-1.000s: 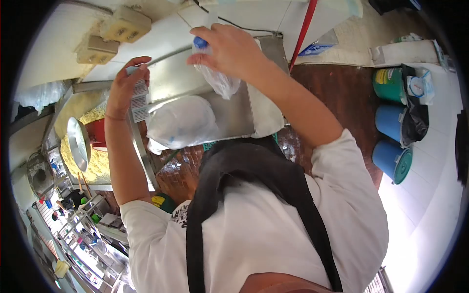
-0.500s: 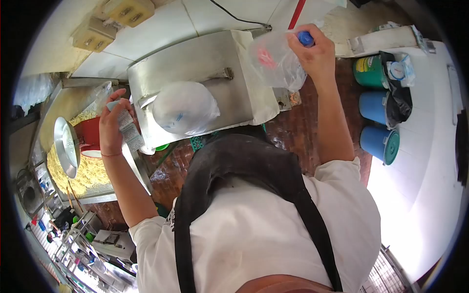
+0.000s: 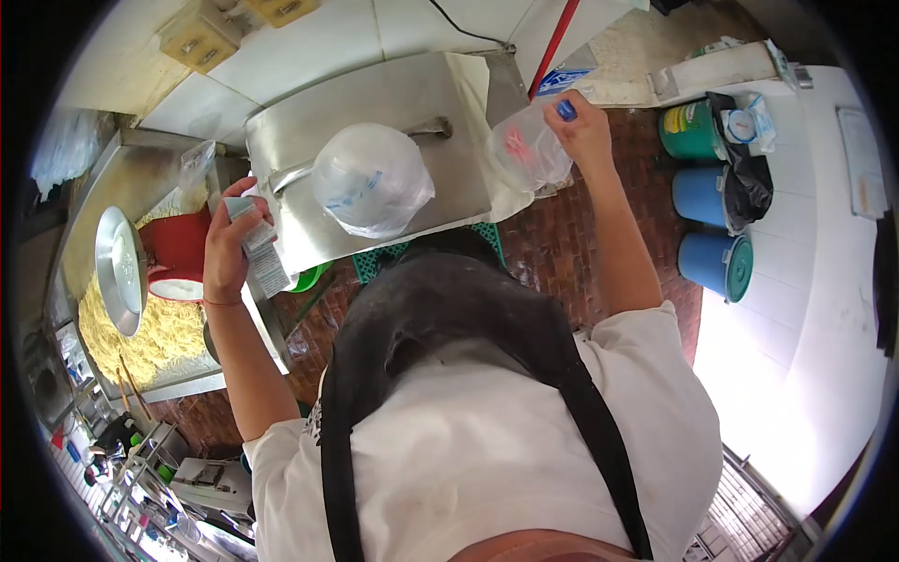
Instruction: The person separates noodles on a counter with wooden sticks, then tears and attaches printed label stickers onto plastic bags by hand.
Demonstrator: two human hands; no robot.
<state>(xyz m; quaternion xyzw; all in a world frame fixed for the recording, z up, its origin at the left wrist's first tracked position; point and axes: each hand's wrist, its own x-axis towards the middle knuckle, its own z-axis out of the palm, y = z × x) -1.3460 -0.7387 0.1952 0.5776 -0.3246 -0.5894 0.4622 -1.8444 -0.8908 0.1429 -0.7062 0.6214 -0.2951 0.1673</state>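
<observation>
My left hand [image 3: 234, 239], at the left end of the steel surface, is closed on a small grey-white printed packet [image 3: 267, 258]. My right hand [image 3: 582, 136], past the right end of that surface, is closed on a clear, crinkled plastic bag [image 3: 529, 155] with a pinkish-red mark. A small blue cap-like piece [image 3: 567, 110] shows at my right fingers; what it belongs to, I cannot tell. Between my hands, a round, filled, whitish plastic bag [image 3: 373, 178] with blue print rests on the steel surface [image 3: 309, 117].
Left of the surface, a tray [image 3: 192, 382] holds yellow noodles [image 3: 140, 351], with a red container [image 3: 178, 244] and a metal bowl [image 3: 122, 272] over them. Blue bins [image 3: 702, 262] and a green bin [image 3: 685, 129] stand at right. A red pole [image 3: 554, 47] leans at the back.
My right hand has moved down and slightly left with the clear bag. The left hand has shifted slightly right, still holding the packet. The view has also shifted a little.
</observation>
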